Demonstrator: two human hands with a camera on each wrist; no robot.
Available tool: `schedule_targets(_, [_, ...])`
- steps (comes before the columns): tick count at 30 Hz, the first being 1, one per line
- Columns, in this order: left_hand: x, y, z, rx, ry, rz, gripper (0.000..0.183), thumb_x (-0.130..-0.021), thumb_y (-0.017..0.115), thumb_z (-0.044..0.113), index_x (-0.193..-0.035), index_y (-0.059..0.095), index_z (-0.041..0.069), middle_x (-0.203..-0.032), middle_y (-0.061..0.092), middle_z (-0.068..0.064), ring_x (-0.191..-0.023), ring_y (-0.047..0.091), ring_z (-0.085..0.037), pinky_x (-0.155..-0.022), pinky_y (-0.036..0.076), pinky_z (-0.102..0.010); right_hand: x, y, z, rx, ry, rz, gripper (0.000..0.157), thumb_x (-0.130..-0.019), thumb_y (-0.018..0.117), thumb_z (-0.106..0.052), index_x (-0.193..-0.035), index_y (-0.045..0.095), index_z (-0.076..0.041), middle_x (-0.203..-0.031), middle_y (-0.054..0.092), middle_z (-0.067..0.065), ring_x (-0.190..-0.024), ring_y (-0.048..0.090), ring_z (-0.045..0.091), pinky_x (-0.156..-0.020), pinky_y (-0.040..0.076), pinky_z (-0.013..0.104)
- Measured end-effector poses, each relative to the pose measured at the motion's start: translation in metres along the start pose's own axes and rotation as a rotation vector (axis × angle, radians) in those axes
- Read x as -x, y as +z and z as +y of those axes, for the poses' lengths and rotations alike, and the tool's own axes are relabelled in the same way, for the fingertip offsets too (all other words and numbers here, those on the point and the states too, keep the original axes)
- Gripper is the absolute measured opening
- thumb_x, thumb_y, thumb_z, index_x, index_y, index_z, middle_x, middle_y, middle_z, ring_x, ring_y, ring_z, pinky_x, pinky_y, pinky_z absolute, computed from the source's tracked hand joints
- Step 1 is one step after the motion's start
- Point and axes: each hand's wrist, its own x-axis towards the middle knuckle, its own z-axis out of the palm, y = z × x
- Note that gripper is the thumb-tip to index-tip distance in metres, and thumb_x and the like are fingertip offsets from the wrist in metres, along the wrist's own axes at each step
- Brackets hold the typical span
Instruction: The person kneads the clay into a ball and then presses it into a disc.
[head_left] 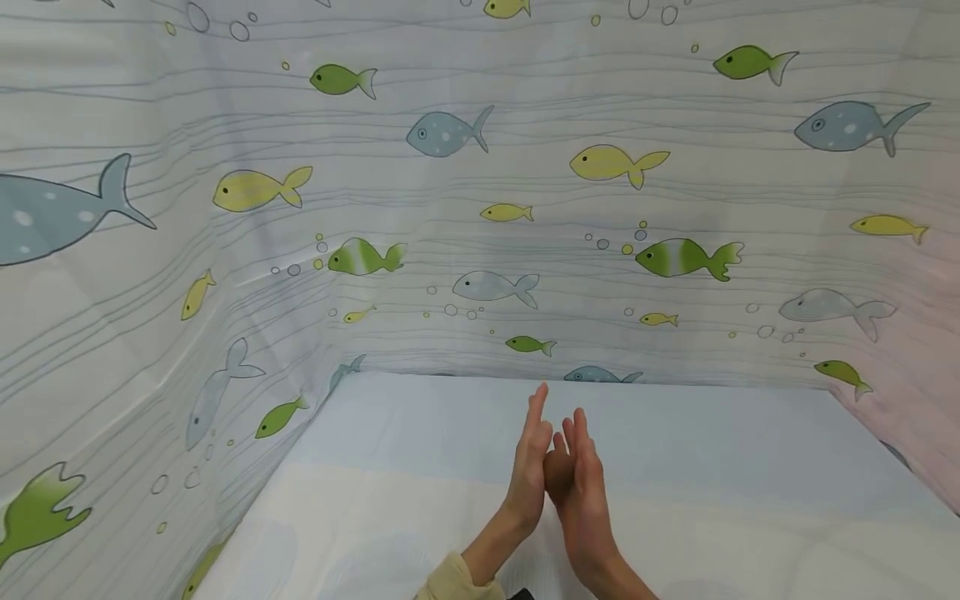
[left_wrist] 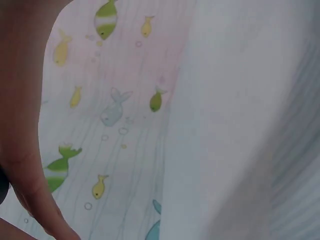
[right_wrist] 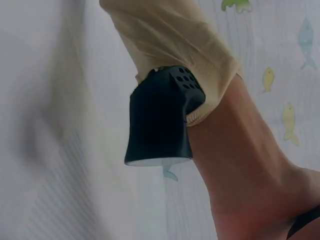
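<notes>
Head view, nearest: a beige sleeve (head_left: 457, 579) is seen nearside of the brown ball (head_left: 558, 473).
Black wrist device (right_wrist: 159, 117): worn at that sleeve's cuff, nearer than the ball.
Left hand (head_left: 529, 468): fingers are held straight, palm set against the ball's left side.
Right hand (head_left: 588, 498): fingers are held mostly straight, palm set against the ball's right side.
Ball: pressed between both palms.
Tabletop (head_left: 720, 450): spread below and beyond the ball.
Fish-printed sheeting (head_left: 555, 187): hung behind the ball, past the tabletop.

Fish-printed white sheeting (head_left: 457, 67) fills the frame's top and left, pinkish at right; a pale flat surface (head_left: 750, 467) spans bottom centre.
</notes>
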Motion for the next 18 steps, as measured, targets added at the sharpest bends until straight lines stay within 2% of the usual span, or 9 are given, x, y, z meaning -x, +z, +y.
schedule_targets(6, [0.006,0.005,-0.003,0.010,-0.011,-0.082,0.061,-0.102,0.024,0.043,-0.160,0.014,0.023,-0.166,0.009,0.005,-0.153,-0.004,-0.022,-0.116,-0.003,-0.064,-0.009,-0.003,-0.003,0.033,0.002,0.074,0.061,-0.104,0.012,-0.053,-0.159,-0.005,-0.033,-0.166,-0.007,0.000,-0.153,-0.007,0.028,-0.114,-0.001,0.068])
schedule_targets(13, [0.017,0.011,-0.001,0.021,-0.024,-0.145,0.055,-0.104,0.024,0.037,-0.159,0.015,0.032,-0.164,0.011,0.014,-0.153,-0.004,-0.016,-0.116,-0.003,-0.063,-0.019,-0.010,-0.003,0.038,-0.014,0.158,0.064,-0.102,0.015,-0.056,-0.159,-0.002,-0.033,-0.167,-0.004,-0.001,-0.153,-0.008,0.025,-0.116,-0.007,0.063])
schedule_targets(18, [0.025,0.013,0.000,0.022,-0.015,-0.154,0.055,-0.104,0.023,0.033,-0.159,0.016,0.028,-0.164,0.013,0.015,-0.152,-0.003,-0.013,-0.118,-0.001,-0.059,-0.025,-0.017,-0.002,0.031,-0.005,0.202,0.067,-0.101,0.019,-0.058,-0.159,-0.002,-0.034,-0.167,-0.003,-0.003,-0.153,-0.007,0.022,-0.118,-0.002,0.060])
